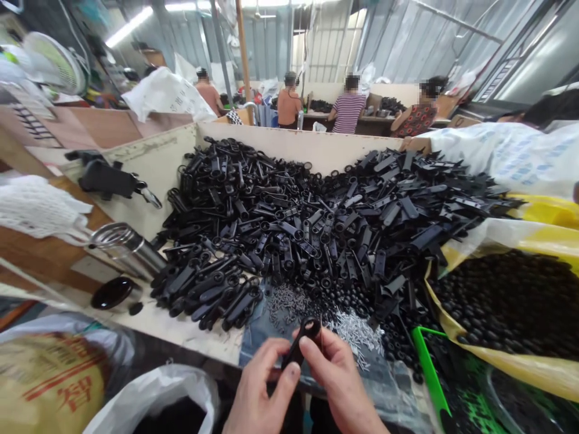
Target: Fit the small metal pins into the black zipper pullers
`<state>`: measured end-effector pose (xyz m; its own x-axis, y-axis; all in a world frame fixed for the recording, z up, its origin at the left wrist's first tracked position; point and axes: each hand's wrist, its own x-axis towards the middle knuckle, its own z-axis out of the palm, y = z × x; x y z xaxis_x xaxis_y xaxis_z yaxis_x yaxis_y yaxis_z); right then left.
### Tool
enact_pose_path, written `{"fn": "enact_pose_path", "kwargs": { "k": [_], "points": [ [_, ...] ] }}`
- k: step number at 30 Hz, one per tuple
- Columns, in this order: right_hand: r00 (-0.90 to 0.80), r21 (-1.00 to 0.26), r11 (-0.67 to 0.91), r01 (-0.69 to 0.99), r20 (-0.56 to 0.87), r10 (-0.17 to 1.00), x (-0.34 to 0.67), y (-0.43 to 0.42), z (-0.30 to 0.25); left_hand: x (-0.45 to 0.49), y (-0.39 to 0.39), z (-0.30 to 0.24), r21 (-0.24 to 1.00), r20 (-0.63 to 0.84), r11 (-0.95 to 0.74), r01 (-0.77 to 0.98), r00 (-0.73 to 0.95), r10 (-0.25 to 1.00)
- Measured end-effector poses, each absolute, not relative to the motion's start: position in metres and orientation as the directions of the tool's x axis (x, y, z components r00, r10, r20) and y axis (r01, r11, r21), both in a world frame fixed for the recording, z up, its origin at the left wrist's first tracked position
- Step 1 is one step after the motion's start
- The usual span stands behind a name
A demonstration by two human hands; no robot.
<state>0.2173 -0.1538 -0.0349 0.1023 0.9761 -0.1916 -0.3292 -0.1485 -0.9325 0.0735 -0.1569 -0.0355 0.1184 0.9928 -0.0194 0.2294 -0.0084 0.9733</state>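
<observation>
Between my two hands, above the front edge of the table, is a black plastic handle part (296, 349) with a ring at its upper end. My left hand (265, 383) grips its lower body between thumb and fingers. With thumb and fingertips, my right hand (332, 367) pinches the ring end. Just beyond my hands lie a heap of silvery pins (355, 331), a patch of small grey screws (287, 303) and some round black beads (346, 296). Behind them rises a large pile of loose black plastic parts (289, 223). Similar handle parts (212, 289) lie in rows at the left.
A steel cup (129, 247) and a black lid (113, 293) stand left. A yellow bag of black beads (520, 295) and a green crate (429, 377) are at the right. An open white sack (158, 389) sits below left. Several people work at the back.
</observation>
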Motion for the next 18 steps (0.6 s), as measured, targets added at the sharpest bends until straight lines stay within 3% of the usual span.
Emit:
{"fn": "enact_pose_path", "kwargs": {
  "k": [6,13,15,18],
  "points": [
    [0.091,-0.983,-0.107,-0.15,-0.122,0.988,0.206,-0.15,-0.054,0.074,-0.157,-0.058,0.927,0.1,-0.137,0.349,0.121,0.988],
    [0.165,-0.995,-0.1,-0.024,-0.103,0.981,0.181,-0.122,-0.066,0.07,-0.151,-0.086,0.941,0.017,0.069,0.332,-0.248,0.969],
    [0.125,-0.987,-0.145,-0.069,-0.153,0.98,0.174,-0.117,-0.061,0.061,-0.148,-0.082,0.96,-0.035,0.085,0.267,-0.184,0.982],
    [-0.073,-0.944,-0.269,-0.19,-0.26,0.963,0.17,-0.116,-0.051,0.046,-0.143,-0.066,0.984,-0.106,0.096,0.15,0.063,0.992]
  ]
}}
